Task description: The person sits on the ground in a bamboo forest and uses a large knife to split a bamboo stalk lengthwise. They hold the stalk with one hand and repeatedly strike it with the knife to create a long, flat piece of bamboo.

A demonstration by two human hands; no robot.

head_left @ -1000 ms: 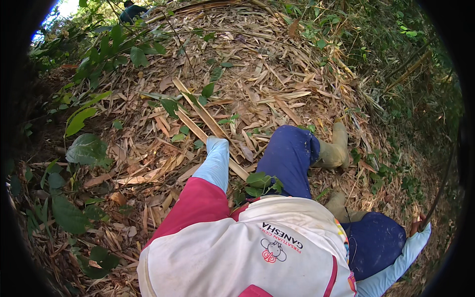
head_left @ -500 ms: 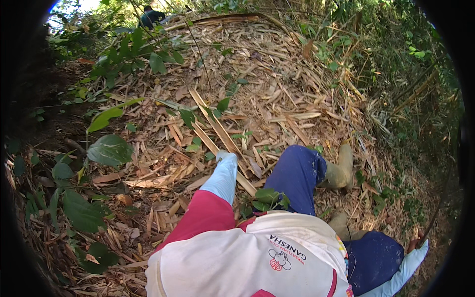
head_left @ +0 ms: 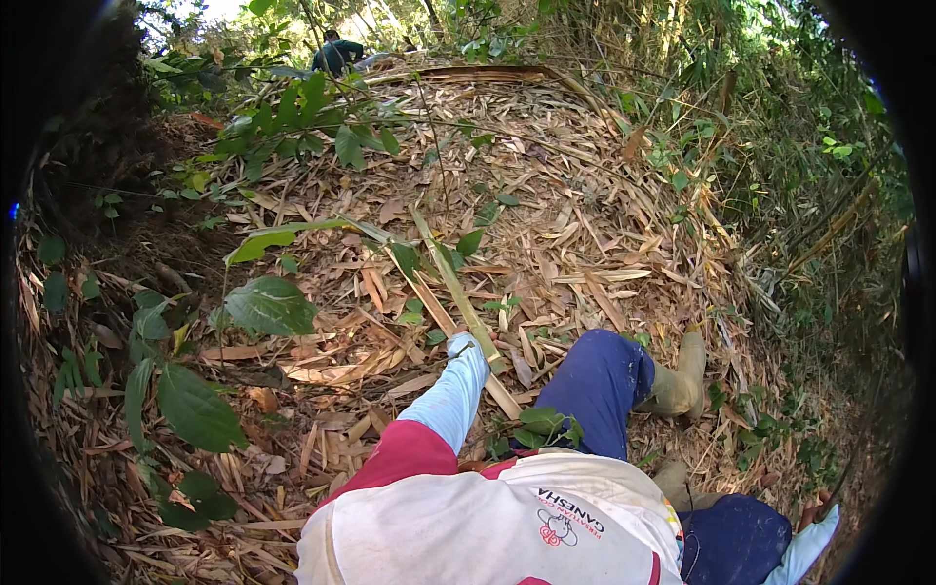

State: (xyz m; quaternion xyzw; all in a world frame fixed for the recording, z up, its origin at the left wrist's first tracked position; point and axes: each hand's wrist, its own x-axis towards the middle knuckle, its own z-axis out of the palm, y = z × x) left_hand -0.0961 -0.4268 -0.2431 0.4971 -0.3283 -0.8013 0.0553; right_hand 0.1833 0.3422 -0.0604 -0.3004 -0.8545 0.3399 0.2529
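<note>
Dry tan and brown leaves [head_left: 556,205] thickly cover the forest floor. To the left grows a plant with broad green leaves [head_left: 268,305], beside a dark, shaded patch of soil [head_left: 185,249]. A long brown dried stem [head_left: 478,73] lies across the ground near the top. Beyond it, far off, is a person in dark clothing [head_left: 336,56], partly hidden by foliage. Dense green undergrowth [head_left: 829,146] fills the right side.

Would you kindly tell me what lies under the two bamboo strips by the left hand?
Dry leaf litter shows around and between the bamboo strips. What lies directly beneath them is covered, and the left hand and its light blue sleeve hide part of one.
</note>
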